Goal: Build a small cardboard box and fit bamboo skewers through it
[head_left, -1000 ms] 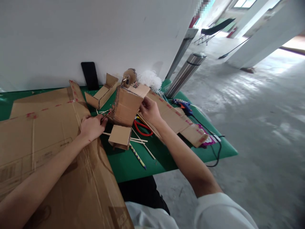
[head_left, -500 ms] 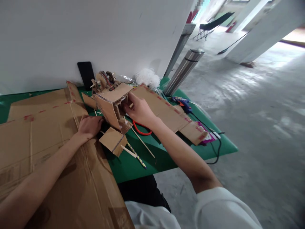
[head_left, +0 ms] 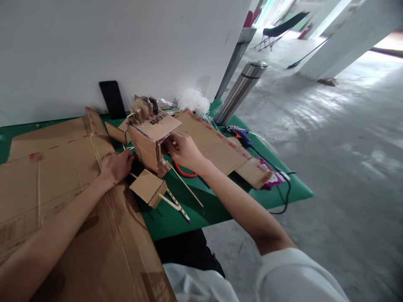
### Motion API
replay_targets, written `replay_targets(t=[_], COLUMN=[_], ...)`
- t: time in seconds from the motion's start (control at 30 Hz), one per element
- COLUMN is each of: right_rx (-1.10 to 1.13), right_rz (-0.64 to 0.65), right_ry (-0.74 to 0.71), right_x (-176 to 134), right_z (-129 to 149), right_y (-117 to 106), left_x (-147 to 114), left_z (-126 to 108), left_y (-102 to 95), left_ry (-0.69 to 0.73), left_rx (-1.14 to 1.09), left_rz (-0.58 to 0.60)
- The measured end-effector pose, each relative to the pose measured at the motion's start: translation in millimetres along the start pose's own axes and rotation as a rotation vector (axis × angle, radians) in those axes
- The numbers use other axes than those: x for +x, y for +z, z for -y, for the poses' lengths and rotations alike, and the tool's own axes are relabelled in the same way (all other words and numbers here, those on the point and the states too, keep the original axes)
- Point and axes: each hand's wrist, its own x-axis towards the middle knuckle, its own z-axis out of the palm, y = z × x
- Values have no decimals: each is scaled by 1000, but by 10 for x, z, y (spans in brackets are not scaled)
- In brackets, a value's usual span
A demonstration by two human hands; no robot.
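Observation:
A boxy cardboard model (head_left: 144, 147) stands on the green table, its open side toward my right hand (head_left: 186, 152). The thumb and fingers of that hand close on the box's right edge, with the fingertips partly hidden inside. My left hand (head_left: 116, 167) rests low at the left of the box on the edge of a large cardboard sheet (head_left: 72, 167). Its fingers are curled together, and what they hold, if anything, is hidden. On top of the model sits a round cardboard disc (head_left: 141, 108) with wires behind it. A small cardboard block (head_left: 147, 187) with a stick lies in front.
A patterned pencil (head_left: 179, 205), a thin wooden stick (head_left: 188, 187) and a red-orange loop handle (head_left: 185, 171) lie nearby. Toward the right are a cardboard strip (head_left: 214, 144), a hot glue gun (head_left: 242, 136) with cable and a steel flask (head_left: 241, 94). A black phone (head_left: 112, 100) leans on the wall.
The cardboard model has turned and shifted slightly to the right, showing more of its left face. My right hand has stayed at its open edge; my left hand has barely moved.

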Motion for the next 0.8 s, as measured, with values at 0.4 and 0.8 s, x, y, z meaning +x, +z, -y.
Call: replay_targets(t=[0.4,0.8], right_rx=[-26,-40], right_rz=[37,39], right_ry=[35,69], right_x=[-112,-225], right_z=[-51,-133], right_y=[161,236], left_x=[-13,-32], left_z=[-13,7], left_y=[25,31], left_ry=[7,58], left_rx=[8,-37], left_rz=[-36,-85])
